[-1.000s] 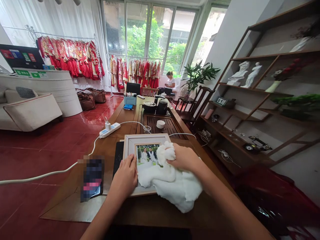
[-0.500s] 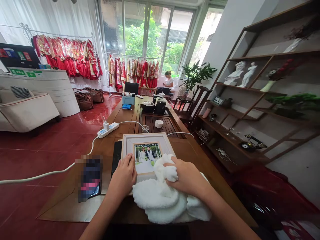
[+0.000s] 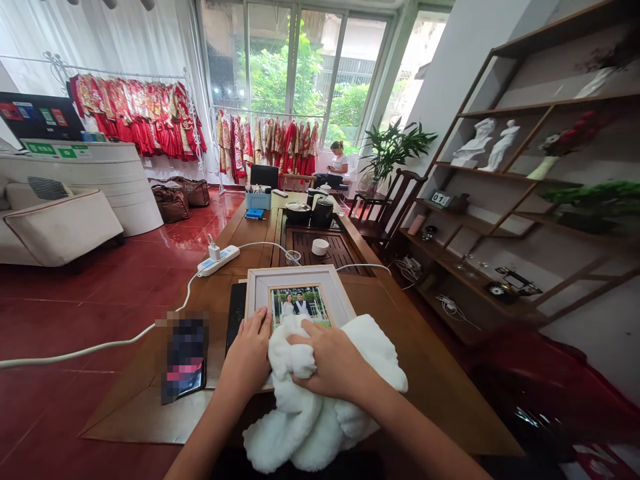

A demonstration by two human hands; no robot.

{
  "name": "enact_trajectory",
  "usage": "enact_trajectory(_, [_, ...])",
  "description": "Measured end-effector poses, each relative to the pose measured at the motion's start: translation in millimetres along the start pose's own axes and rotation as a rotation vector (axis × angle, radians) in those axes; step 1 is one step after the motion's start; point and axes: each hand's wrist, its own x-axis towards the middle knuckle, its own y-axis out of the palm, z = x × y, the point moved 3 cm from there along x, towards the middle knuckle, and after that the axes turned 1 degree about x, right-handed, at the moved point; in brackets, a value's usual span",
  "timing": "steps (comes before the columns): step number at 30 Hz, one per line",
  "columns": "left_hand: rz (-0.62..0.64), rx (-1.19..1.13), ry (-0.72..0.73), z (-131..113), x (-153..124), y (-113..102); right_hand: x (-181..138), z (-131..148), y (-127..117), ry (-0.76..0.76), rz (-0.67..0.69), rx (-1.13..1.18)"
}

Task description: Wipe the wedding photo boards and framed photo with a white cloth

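A light wooden picture frame [image 3: 296, 275] lies on the wooden table, its photo of two people [image 3: 295, 305] facing up. My left hand [image 3: 250, 355] grips the frame's left edge, fingers laid over the border; its thumb is mostly hidden. With my right hand [image 3: 330, 357] I clutch a bunched white fluffy towel [image 3: 375, 347], pressed onto the lower part of the frame. The towel covers the bottom of the photo and hangs toward the table's near edge. Under the frame's left side a flat black object [image 3: 235, 308] shows.
Left of my hands lies a phone [image 3: 186, 360], partly blurred out. A white power strip [image 3: 219, 261] with a cable rests on the table [image 3: 425, 347]. Beyond the frame stand a white cup [image 3: 320, 247] and a black kettle [image 3: 321, 212]. A person [image 3: 338, 164] sits far back.
My right hand has moved left and slightly down with the towel, which now covers more of the photo's lower left. My left hand keeps its place on the frame.
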Motion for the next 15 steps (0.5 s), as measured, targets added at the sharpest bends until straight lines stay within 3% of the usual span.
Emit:
enact_trajectory(11, [-0.047, -0.073, -0.071, 4.5, 0.6, -0.3, -36.1, -60.9, -16.2, 0.289, -0.016, -0.105])
enact_trajectory(15, [-0.059, -0.082, -0.066, 6.2, 0.9, 1.6, -45.6, -75.2, -19.5, 0.323, -0.029, -0.165])
